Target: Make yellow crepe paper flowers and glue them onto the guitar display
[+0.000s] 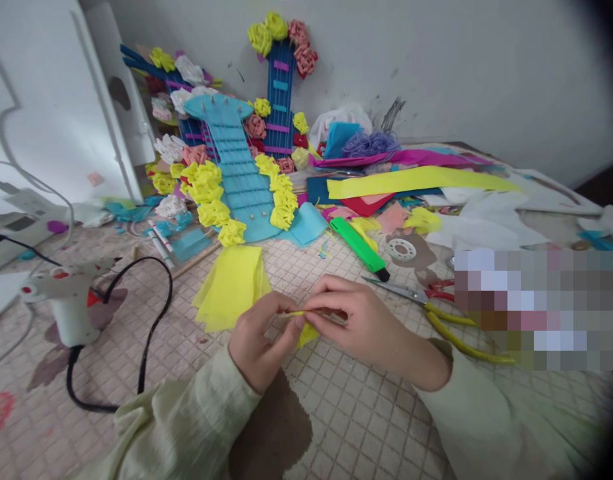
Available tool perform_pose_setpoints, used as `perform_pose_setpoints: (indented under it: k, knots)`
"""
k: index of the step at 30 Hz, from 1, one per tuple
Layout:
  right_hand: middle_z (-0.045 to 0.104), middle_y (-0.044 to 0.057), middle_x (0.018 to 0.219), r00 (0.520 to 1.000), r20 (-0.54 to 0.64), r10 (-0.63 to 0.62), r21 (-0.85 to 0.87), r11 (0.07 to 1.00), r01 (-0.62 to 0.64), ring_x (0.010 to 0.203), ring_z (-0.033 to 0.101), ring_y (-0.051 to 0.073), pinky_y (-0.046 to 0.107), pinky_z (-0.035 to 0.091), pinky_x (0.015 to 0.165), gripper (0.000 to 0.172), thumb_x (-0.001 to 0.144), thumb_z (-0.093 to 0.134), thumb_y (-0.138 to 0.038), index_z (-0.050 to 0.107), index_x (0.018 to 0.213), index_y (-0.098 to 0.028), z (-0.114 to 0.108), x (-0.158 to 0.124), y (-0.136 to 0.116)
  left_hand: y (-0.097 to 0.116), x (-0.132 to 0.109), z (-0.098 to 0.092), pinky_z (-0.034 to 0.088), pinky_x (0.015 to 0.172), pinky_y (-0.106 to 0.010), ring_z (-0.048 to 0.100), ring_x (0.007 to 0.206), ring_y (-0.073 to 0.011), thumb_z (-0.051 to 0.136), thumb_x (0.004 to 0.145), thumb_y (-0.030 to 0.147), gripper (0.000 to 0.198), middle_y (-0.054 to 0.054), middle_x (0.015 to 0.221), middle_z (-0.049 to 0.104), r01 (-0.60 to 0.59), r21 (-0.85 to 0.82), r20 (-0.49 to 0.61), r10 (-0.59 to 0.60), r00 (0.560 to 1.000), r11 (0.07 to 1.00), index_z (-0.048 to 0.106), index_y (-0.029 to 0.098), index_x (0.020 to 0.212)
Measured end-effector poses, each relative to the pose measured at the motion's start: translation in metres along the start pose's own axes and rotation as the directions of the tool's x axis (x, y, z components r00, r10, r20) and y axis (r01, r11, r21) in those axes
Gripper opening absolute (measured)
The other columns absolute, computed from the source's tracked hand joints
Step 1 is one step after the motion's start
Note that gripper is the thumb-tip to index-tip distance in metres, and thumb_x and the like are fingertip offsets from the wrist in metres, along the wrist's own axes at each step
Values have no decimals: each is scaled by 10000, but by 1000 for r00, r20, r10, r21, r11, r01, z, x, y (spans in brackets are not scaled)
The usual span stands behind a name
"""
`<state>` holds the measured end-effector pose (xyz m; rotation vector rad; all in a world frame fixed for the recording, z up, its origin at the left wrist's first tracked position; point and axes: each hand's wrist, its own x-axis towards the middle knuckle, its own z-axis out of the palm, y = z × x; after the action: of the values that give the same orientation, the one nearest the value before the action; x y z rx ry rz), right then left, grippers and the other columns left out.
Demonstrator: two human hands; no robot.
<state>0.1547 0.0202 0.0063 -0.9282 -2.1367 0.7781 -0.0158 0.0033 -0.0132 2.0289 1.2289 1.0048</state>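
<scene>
Yellow paper sits at near centre, our left hand pinching it between thumb and forefinger, our right hand gripping it with its fingertips. Farther right, we cannot make out lettering on the green cutter.

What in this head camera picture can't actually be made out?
All in the head view:
Yellow piece: largely hidden by the left hand and right hand.
Scissors: handles run into the pixelated patch, which masks whatever lies there.
Black cord: a stretch is hidden behind the left sleeve.
White panel: cut off by the left edge.
</scene>
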Motion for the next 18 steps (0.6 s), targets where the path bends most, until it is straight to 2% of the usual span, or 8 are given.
perform_pose_setpoints:
  k: [5, 8, 13, 15, 18]
  knots:
    - [557, 12, 772, 997, 53, 57, 38, 997, -59, 658, 526, 84, 205, 428, 580, 86, 785, 558, -152, 642, 801, -146, -4, 3, 1, -1, 3, 0, 452, 626, -270, 554, 688, -144, 449, 797, 204, 92, -39, 721, 570, -8, 9, 12, 8, 1000, 1000, 517, 150, 765]
    - [571, 13, 789, 993, 111, 32, 43, 998, -37, 667, 526, 88, 209, 422, 584, 116, 807, 537, -167, 647, 844, -166, -8, 4, 1, -1, 3, -1, 456, 645, -279, 563, 714, -154, 457, 791, 195, 84, -47, 733, 579, -51, 37, 2, 51, 999, 998, 522, 148, 766]
    - [568, 7, 750, 996, 90, 15, 1, 1000, -15, 663, 516, 89, 208, 399, 578, 136, 810, 513, -141, 646, 785, -154, -11, 5, 4, 0, 2, -3, 458, 681, -297, 563, 747, -165, 494, 778, 238, 108, -51, 772, 591, -62, 73, -15, 63, 998, 995, 531, 147, 824]
    - [560, 7, 733, 997, 75, 33, -11, 999, -32, 652, 514, 88, 207, 391, 566, 132, 809, 517, -149, 645, 775, -144, -11, 5, 5, 2, 3, -7, 459, 694, -301, 566, 768, -169, 491, 784, 251, 131, -52, 793, 598, -49, 73, -43, 52, 998, 996, 538, 149, 851]
    - [567, 12, 721, 996, 54, 63, -16, 998, -63, 651, 519, 95, 215, 390, 561, 148, 812, 510, -168, 643, 753, -141, -11, 6, 8, 8, 3, -19, 458, 698, -292, 570, 778, -160, 414, 835, 223, 163, -51, 783, 606, -25, 19, -158, 28, 987, 1000, 563, 157, 835]
